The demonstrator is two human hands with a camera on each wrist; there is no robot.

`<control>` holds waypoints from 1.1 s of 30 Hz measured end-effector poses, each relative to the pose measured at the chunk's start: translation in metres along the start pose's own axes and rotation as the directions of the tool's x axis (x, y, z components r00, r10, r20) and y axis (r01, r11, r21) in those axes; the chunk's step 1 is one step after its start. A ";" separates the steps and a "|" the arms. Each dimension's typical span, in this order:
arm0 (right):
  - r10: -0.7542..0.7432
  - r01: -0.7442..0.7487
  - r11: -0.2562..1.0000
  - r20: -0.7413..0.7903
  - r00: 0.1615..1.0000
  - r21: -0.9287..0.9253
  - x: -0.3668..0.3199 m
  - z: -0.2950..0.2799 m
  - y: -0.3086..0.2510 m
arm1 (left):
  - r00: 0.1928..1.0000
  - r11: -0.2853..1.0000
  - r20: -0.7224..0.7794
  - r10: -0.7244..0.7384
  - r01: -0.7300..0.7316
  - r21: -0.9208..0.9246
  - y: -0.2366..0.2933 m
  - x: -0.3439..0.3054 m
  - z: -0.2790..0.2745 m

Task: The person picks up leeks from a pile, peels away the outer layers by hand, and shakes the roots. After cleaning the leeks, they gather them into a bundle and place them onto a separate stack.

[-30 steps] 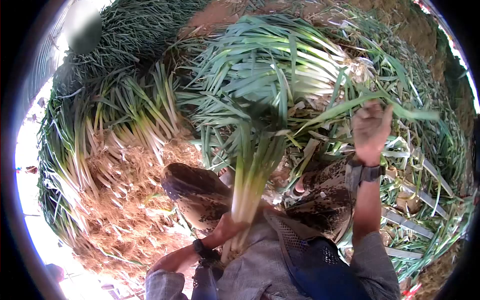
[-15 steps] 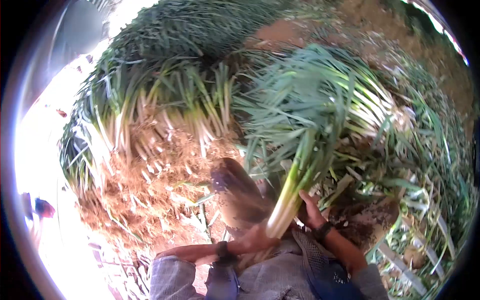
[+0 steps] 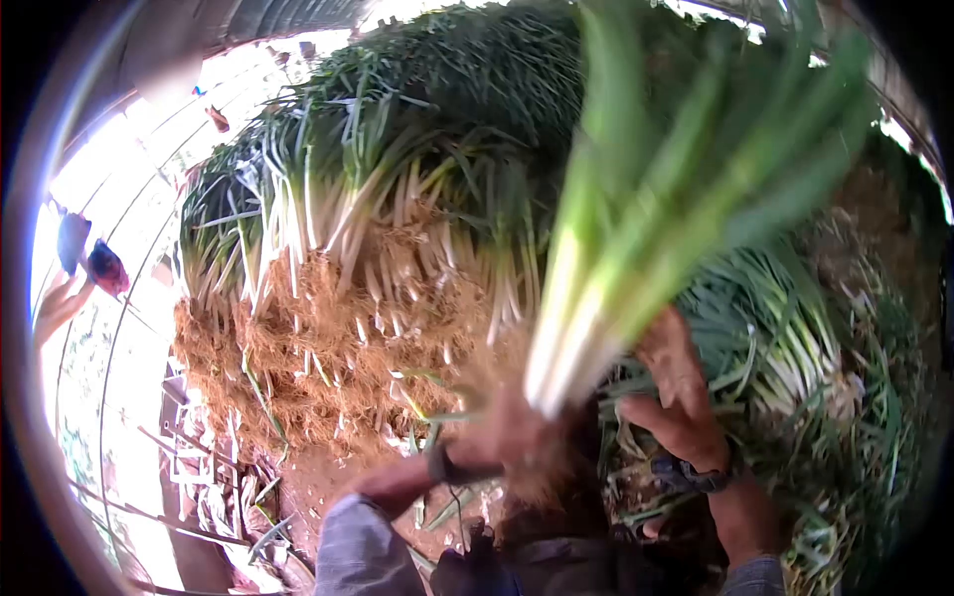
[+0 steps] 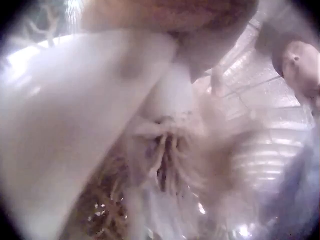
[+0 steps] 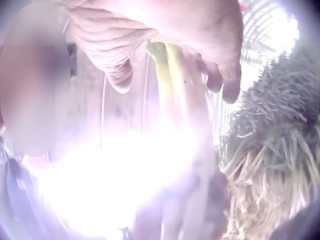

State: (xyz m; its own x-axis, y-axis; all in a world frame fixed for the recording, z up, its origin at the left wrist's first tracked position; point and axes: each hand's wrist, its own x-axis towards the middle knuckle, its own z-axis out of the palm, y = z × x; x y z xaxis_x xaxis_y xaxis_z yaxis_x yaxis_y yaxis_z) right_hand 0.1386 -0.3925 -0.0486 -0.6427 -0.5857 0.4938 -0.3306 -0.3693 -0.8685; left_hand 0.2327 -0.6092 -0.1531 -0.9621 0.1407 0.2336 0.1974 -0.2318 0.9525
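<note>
In the head view, the left hand (image 3: pixel 507 432) grips the white lower ends of a leek bunch (image 3: pixel 616 268), held upright with its green tops blurred and fanned toward the upper right. Just right of the stalks is the right hand (image 3: pixel 681 392), its thumb apart and its fingers extended along the bunch. The right wrist view shows this hand (image 5: pixel 175 30) spread at the leek stalks (image 5: pixel 185 90); glare covers much of the lower part. Close in the left wrist view are a thick white stalk (image 4: pixel 70 110) and pale roots (image 4: pixel 170 150), below part of the left hand (image 4: pixel 165 15).
A long pile of leeks (image 3: pixel 338 199) with brown roots (image 3: pixel 328 348) facing the person fills the left and middle. Another leek bundle (image 3: pixel 795 348) lies at the right among loose leaves (image 3: pixel 845 477). Another person's arm (image 3: pixel 62 303) shows at the far left.
The leek bunch has been raised, and its tops now reach the upper edge of the view. The right hand came from the right to the bunch, and the view has turned toward the left pile.
</note>
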 end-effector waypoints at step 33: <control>0.707 -0.800 0.295 -0.444 0.551 -0.523 -0.260 -0.214 0.148 | 0.712 0.070 -0.353 0.607 0.394 0.917 0.000 0.110 -0.476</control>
State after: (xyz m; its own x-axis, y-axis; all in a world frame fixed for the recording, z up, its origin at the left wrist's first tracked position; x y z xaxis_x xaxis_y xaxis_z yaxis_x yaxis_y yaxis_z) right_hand 0.1094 -0.1403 -0.3149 -0.8945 -0.2634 -0.3613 0.0551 0.7369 -0.6737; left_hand 0.0369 -1.0517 -0.2198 -0.6317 -0.3798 0.6758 -0.1925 0.9213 0.3379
